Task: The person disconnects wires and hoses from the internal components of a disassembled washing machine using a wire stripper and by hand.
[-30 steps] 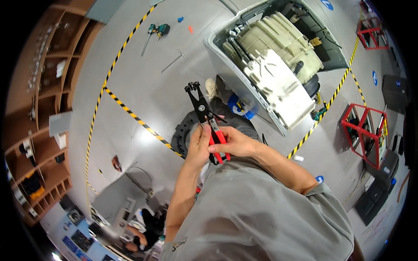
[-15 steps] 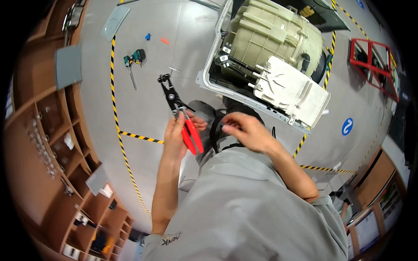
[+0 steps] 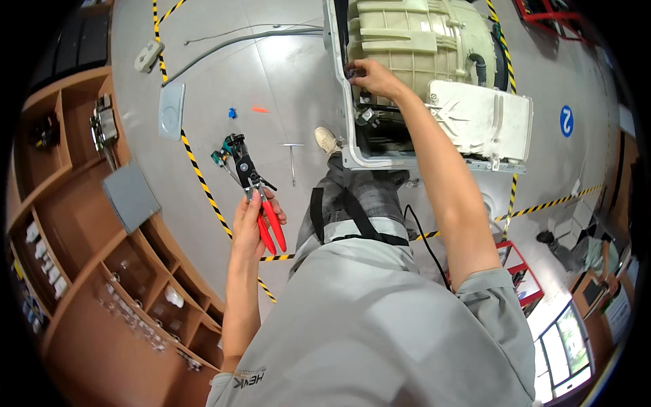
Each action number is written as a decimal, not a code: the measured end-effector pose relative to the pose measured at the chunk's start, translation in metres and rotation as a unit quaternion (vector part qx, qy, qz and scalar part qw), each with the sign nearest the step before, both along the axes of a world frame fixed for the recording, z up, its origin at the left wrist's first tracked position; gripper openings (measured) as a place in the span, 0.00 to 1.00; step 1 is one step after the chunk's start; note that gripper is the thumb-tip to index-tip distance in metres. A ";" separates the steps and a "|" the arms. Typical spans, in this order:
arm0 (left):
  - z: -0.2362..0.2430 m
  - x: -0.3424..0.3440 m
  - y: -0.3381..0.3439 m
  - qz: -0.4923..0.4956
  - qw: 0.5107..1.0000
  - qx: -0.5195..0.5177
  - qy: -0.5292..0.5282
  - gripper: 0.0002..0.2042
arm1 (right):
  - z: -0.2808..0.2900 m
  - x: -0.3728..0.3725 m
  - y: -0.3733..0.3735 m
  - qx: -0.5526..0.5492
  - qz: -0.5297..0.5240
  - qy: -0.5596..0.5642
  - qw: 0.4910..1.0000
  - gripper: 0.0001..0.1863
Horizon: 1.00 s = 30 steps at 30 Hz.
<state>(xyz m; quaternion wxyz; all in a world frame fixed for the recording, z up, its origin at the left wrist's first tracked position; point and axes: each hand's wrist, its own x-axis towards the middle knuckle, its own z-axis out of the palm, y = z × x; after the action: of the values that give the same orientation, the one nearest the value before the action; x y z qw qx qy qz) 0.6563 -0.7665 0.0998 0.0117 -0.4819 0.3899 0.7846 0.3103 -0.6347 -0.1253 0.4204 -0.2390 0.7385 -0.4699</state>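
My left hand (image 3: 252,224) is closed round red-handled pliers (image 3: 270,227) with black jaws, raised left of the opened appliance. My right hand (image 3: 373,78) reaches to the upper left inner edge of the grey metal casing (image 3: 347,136), its fingers curled on a small dark item that I cannot make out. Inside the casing sits a large cream plastic tub (image 3: 420,41) with a dark hose (image 3: 479,68); a white plastic housing (image 3: 475,122) lies below it, to the right of my forearm.
A drill (image 3: 218,157), T-handled tool (image 3: 293,166), blue piece (image 3: 232,112), orange piece (image 3: 261,109) and pale panel (image 3: 171,112) lie on the floor. Wooden shelving (image 3: 81,193) lines the left, with a grey board (image 3: 130,193). Another person (image 3: 590,258) is at lower right.
Both my hands held the pliers a second ago; my right hand let go and moved up into the casing. My left hand carried the pliers leftward. The view has turned and shifted.
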 end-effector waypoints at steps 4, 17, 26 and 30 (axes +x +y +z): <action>-0.007 0.006 -0.030 -0.034 0.999 0.000 -0.014 0.15 | 0.006 -0.009 0.004 0.032 0.047 -0.022 0.998 0.07; -0.029 -0.041 -0.033 -0.118 0.991 0.024 -0.052 0.15 | 0.070 -0.031 0.003 0.016 0.078 0.225 0.971 0.11; -0.030 -0.093 -0.001 -0.168 0.985 0.006 -0.033 0.12 | 0.114 -0.061 0.046 0.207 0.197 -0.132 0.949 0.09; -0.041 -0.133 0.007 -0.186 0.983 -0.011 0.003 0.12 | 0.118 -0.039 0.061 0.035 0.089 -0.375 0.922 0.13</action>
<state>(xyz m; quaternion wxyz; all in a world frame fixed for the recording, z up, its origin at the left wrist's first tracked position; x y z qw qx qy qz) 0.5234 -0.7592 0.0589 0.1508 -0.3989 0.4809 0.7661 0.2713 -0.5734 -0.0073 0.7149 -0.0948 0.5181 -0.4600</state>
